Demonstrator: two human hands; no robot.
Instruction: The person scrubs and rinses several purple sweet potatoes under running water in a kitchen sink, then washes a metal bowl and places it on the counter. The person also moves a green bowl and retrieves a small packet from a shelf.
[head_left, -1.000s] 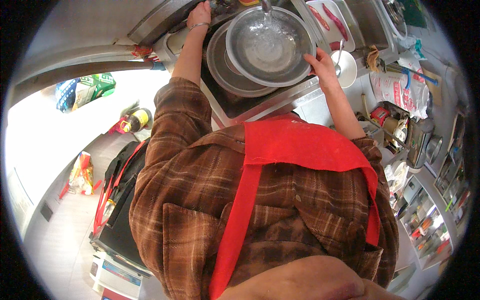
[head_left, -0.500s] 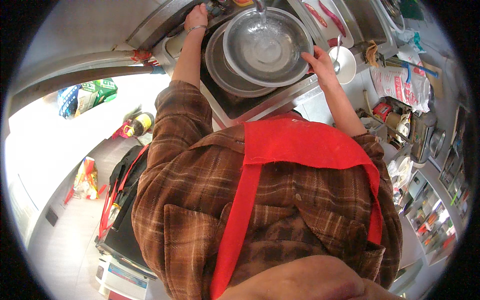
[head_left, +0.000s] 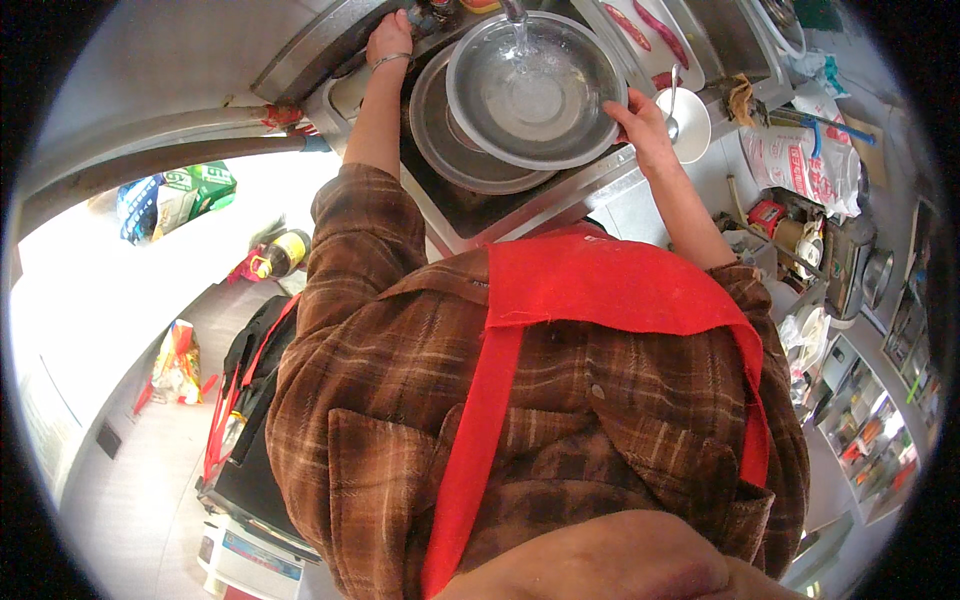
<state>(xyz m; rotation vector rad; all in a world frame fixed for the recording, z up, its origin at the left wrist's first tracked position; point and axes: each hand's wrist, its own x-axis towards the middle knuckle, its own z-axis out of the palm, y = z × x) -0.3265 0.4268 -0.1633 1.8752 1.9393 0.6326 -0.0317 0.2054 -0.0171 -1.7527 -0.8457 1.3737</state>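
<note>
With its fingers at the rim, my right hand [head_left: 645,125] holds a metal basin [head_left: 468,115] tilted slightly under a faucet [head_left: 514,10]. A stream of water [head_left: 521,42] falls into the basin, where some water lies. Beneath it, partly covered, a wider metal basin [head_left: 428,140] sits in the sink. My left hand [head_left: 388,38] reaches to the far left edge of the sink, its fingers curled at a dark fitting; what they grip is hidden. Right of my right hand stands a white bowl [head_left: 696,130] with a spoon [head_left: 673,102] leaning in it.
A white tray [head_left: 691,82] with long reddish pieces lies beyond the bowl. Plastic bags [head_left: 800,165] and clutter fill the counter at right. On the floor at left are a bottle [head_left: 288,252] and a colourful bag [head_left: 178,365], near a black bag [head_left: 250,350].
The basin's far side has shifted slightly and the water stream shows longer now. Both hands stay nearly in place, my right still at the rim.
</note>
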